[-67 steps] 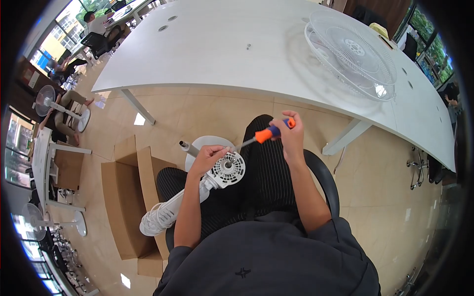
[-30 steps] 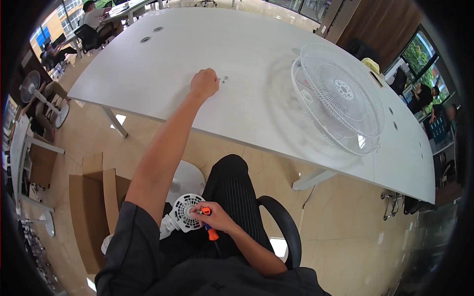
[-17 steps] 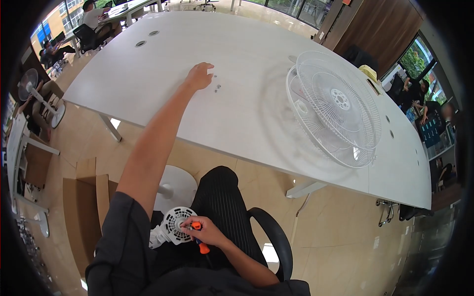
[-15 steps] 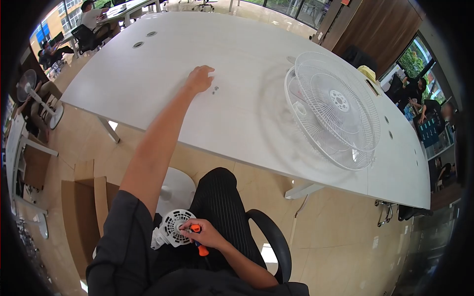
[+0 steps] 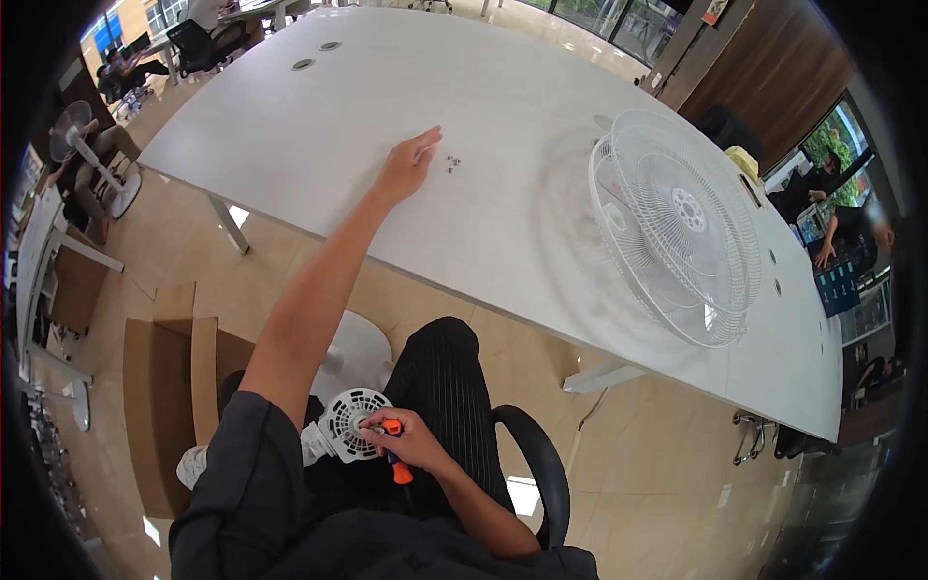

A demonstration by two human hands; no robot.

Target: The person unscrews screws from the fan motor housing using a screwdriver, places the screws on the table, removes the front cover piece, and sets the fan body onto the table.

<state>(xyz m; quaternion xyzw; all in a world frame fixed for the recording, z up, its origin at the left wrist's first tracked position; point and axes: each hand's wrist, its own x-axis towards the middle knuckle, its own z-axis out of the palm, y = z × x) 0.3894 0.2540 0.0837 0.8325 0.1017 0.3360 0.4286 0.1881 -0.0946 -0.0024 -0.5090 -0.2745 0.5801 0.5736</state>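
Observation:
My left hand (image 5: 408, 166) reaches out over the white table (image 5: 503, 251), its fingers stretched and slightly apart. Just to its right lie several tiny metal parts (image 5: 452, 164), likely screws, too small to make out fully. Down at my lap, my right hand (image 5: 414, 443) is closed around a screwdriver (image 5: 401, 472) with an orange and blue handle. The thumb and fingertips of that hand touch the middle of a white, slotted fan motor housing (image 5: 340, 418), which rests on my thigh. Part of the screwdriver is hidden by the hand.
Two white wire fan grilles (image 5: 677, 217) lie overlapping on the table's right side. A round white fan base (image 5: 360, 346) stands on the floor by my leg, with an open cardboard box (image 5: 159, 406) to the left. A chair armrest (image 5: 541, 474) is at my right.
My left hand has drawn slightly left and back beside the tiny parts, its fingers straighter. The whole view has shifted a little. My right hand stays at the motor housing with the screwdriver.

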